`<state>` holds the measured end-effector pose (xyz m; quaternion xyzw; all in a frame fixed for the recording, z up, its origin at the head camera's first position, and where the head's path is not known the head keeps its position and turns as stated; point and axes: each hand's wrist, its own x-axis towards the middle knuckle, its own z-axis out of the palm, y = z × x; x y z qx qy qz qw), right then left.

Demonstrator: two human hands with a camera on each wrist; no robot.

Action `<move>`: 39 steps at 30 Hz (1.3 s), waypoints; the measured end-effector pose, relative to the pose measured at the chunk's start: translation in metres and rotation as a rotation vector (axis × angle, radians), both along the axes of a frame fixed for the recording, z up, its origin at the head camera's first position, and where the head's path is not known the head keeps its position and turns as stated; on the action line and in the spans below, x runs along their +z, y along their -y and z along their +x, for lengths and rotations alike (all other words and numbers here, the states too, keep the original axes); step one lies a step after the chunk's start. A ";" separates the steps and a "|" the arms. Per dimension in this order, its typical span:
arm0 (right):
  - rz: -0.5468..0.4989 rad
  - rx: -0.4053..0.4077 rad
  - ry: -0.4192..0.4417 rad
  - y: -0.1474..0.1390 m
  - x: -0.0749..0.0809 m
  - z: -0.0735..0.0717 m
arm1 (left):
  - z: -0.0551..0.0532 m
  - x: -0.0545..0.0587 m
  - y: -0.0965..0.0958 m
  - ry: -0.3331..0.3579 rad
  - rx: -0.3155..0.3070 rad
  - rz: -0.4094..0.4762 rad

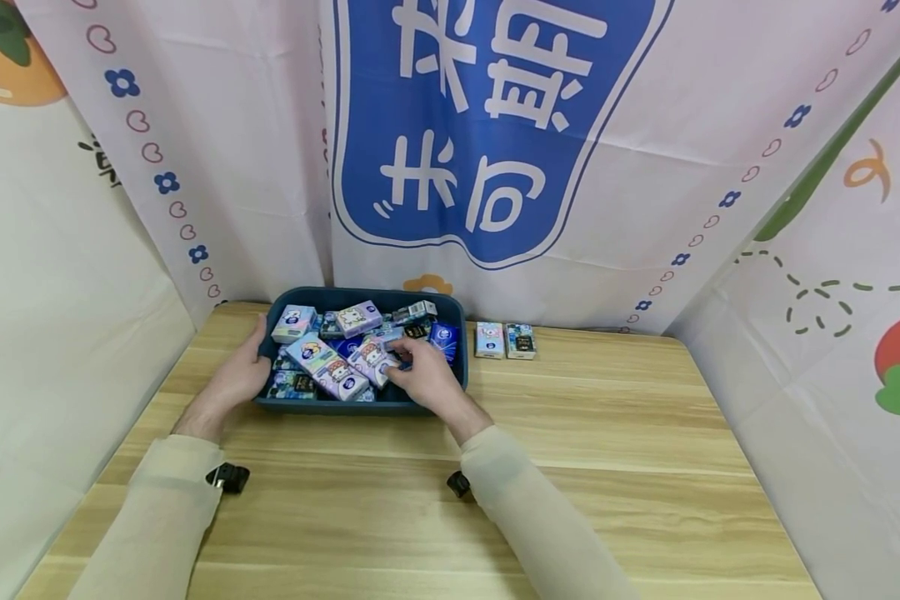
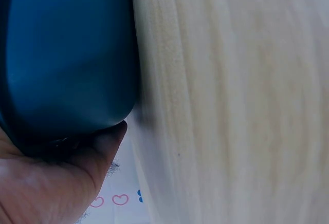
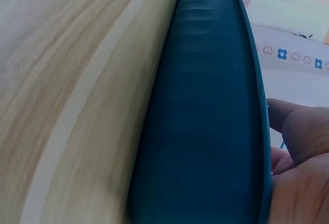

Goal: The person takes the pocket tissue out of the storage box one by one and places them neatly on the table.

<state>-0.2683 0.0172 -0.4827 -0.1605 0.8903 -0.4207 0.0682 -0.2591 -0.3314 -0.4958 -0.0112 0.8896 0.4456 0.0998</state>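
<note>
- Two cream fabric sleeves (image 1: pixel 528 500) enter from 5 and 7 o'clock (12 o'clock = top of the head view), over a pale wood-grain tabletop (image 1: pixel 345 500).
- Right hand (image 1: pixel 425 372): inside the tray's 3 o'clock half, thumb and forefinger about a packet's end; whether they pinch it cannot be told.
- Left hand (image 1: pixel 242 367): fingers uncurled as far as visible, resting against the tray's outer wall at 9 o'clock.
- Dark teal rectangular tray (image 1: pixel 360 407), apparently plastic: long axis 9 to 3 o'clock.
- Lilac-and-white cartoon-printed packet (image 1: pixel 369 360): within the tray, at 9 o'clock from the right hand, the nearer one; long axis roughly 11 to 5 o'clock.
- Pastel box (image 1: pixel 489 340) and dark floral box (image 1: pixel 521 342): side by side on the tabletop, at 2 o'clock from the right hand.
- White printed fabric backdrop (image 1: pixel 630 208): 12 o'clock.
</note>
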 end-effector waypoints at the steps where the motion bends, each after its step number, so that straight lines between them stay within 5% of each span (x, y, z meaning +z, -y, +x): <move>1: 0.012 0.004 0.002 0.001 0.000 0.000 | 0.000 0.000 0.000 0.000 -0.001 -0.003; 11: 0.091 -0.007 0.041 0.014 0.009 0.004 | 0.000 0.000 0.001 -0.004 -0.003 -0.006; 18: 0.164 -0.031 0.047 0.021 0.009 0.005 | -0.004 -0.012 0.005 -0.007 0.006 0.052; 25: 0.184 -0.048 0.056 0.026 0.010 0.007 | -0.001 0.000 0.001 0.018 -0.005 -0.009; 39: 0.033 -0.057 0.031 0.022 0.010 0.005 | -0.001 0.001 0.000 -0.007 -0.005 -0.019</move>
